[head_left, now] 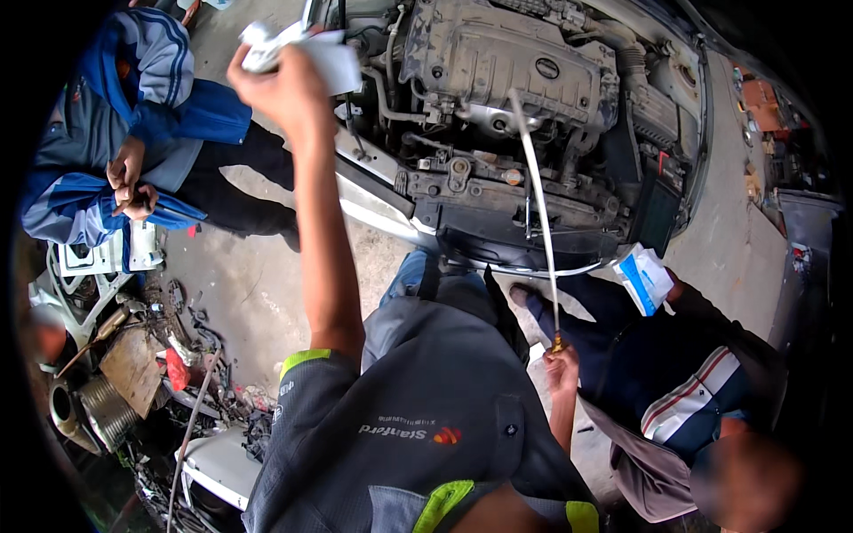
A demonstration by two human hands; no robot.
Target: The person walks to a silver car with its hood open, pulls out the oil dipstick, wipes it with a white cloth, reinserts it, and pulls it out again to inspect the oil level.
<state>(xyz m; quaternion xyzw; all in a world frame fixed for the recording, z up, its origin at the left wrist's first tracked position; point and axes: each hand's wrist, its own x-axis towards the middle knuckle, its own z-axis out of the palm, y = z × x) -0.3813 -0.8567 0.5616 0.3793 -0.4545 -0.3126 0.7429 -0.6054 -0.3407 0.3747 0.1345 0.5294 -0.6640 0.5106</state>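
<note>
My left hand is raised at the upper left, its fingers closed on crumpled white tissue paper. Low on the right, my right hand grips the yellow end of a long, thin dipstick. From there the dipstick reaches up and slightly left over the front of an open engine bay, its far tip above the dusty engine cover. That tip is apart from the tissue. Motion blurs part of the dipstick.
A person in a blue jacket stands at the left, hands together. On the right another person holds a blue and white tissue pack beside the car battery. Scrap parts and a white panel lie at the lower left.
</note>
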